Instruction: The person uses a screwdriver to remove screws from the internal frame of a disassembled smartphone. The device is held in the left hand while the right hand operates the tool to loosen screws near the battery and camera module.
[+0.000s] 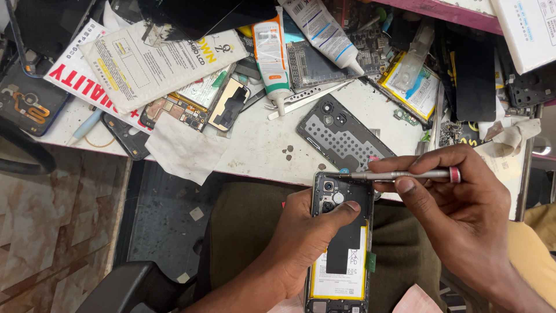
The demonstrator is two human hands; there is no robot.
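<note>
My left hand (pixel 301 237) grips an opened phone (pixel 341 243) from its left side, thumb laid across the upper part near the camera module. The phone lies back-off over my lap, showing a white and yellow battery and a black strip. My right hand (pixel 457 208) holds a slim metal screwdriver (pixel 405 174) with a red end cap, lying almost level. Its tip touches the phone's top left corner. A dark grey phone back cover (pixel 341 136) rests on the white table just above.
The white worktable (pixel 260 145) is crowded: two glue tubes (pixel 271 55), tweezers (pixel 310 99), circuit boards (pixel 179 110), another battery (pixel 414 87), printed packets (pixel 150 58), a tissue (pixel 182 148) and a white box (pixel 530 29). A tiled floor (pixel 52 232) lies at left.
</note>
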